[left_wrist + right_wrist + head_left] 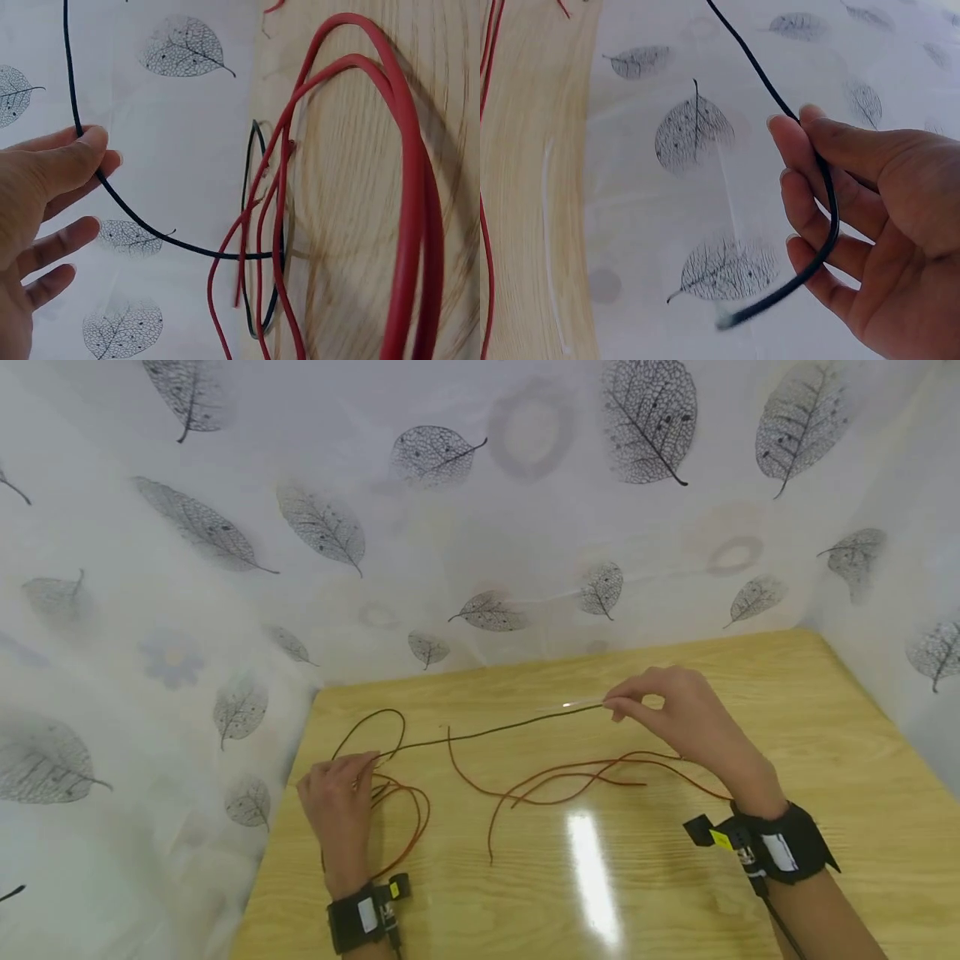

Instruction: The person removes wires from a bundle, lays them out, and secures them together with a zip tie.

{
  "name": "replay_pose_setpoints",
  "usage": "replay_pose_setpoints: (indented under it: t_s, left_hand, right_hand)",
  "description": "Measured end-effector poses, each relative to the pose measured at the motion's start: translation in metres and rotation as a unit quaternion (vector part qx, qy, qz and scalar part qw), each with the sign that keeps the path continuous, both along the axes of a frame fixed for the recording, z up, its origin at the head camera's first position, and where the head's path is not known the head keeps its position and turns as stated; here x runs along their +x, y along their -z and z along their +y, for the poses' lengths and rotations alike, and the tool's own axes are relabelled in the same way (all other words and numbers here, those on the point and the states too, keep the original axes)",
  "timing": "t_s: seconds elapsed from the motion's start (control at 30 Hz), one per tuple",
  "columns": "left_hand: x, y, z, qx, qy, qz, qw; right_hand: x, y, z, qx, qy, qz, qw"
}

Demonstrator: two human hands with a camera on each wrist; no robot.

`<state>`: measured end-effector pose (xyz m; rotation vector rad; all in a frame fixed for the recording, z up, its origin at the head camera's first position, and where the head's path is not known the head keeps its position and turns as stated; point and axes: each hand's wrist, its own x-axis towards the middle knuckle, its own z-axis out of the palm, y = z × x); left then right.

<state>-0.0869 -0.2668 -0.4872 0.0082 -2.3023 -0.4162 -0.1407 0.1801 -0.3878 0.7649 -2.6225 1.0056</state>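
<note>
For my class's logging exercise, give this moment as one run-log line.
left hand: pinches black wire | right hand: pinches it near one end | red wires: on table

Table (795,702), pale wood-grain top | Sheeting (517,552), white, leaf-print — behind table and along both sides | Glare streak (594,881) — table's near half

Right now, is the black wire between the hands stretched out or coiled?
Stretched out: in the head view, the black wire runs nearly straight from left hand to right hand.
</note>
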Motion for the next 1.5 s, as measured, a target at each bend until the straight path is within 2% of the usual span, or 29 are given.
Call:
replay_pose_setpoints:
  t_s: [0.07,0.17,0.3,0.4,0.53,0.63,0.77,0.9,1.0,1.1,1.2,1.5]
  left_hand:
    - [0.0,0.002,-0.002,-0.004,-0.004,-0.015,0.9999]
    - [0.002,0.005,-0.007,-0.024,-0.027,-0.027,0.999]
    - [0.005,0.008,-0.013,-0.042,-0.049,-0.034,0.9974]
    - [0.005,0.009,-0.015,-0.048,-0.055,-0.032,0.9969]
    - [0.005,0.009,-0.013,-0.049,-0.058,-0.016,0.997]
    - [0.004,0.007,-0.008,-0.041,-0.034,-0.013,0.9985]
    - [0.0,0.005,0.004,-0.034,0.036,-0.039,0.998]
    - [-0.003,0.007,0.015,-0.027,0.114,-0.077,0.9902]
    - [-0.005,0.011,0.02,-0.028,0.154,-0.103,0.9822]
    - [-0.006,0.016,0.022,-0.036,0.171,-0.121,0.9773]
    - [-0.006,0.021,0.024,-0.037,0.173,-0.141,0.9741]
    - [-0.007,0.029,0.037,0.02,0.166,-0.239,0.9567]
  right_hand:
    - [-0.001,0.0,0.008,0.0,0.012,0.002,1.0]
    - [-0.001,0.002,0.02,0.001,0.027,0.012,1.0]
    - [0.001,0.004,0.034,0.018,0.046,0.057,0.997]
    - [0.0,0.007,0.046,0.051,0.063,0.08,0.993]
    - [-0.001,0.015,0.068,0.103,0.079,0.037,0.991]
    - [0.0,0.024,0.088,0.132,0.077,-0.012,0.988]
    - [0.003,0.043,0.116,0.163,0.1,-0.043,0.981]
    - [0.007,0.064,0.14,0.178,0.131,-0.049,0.974]
    - [0.01,0.076,0.152,0.182,0.141,-0.055,0.972]
    - [0.013,0.086,0.158,0.186,0.152,-0.071,0.968]
    - [0.015,0.093,0.162,0.187,0.158,-0.084,0.966]
    - [0.013,0.108,0.166,0.17,0.153,-0.117,0.966]
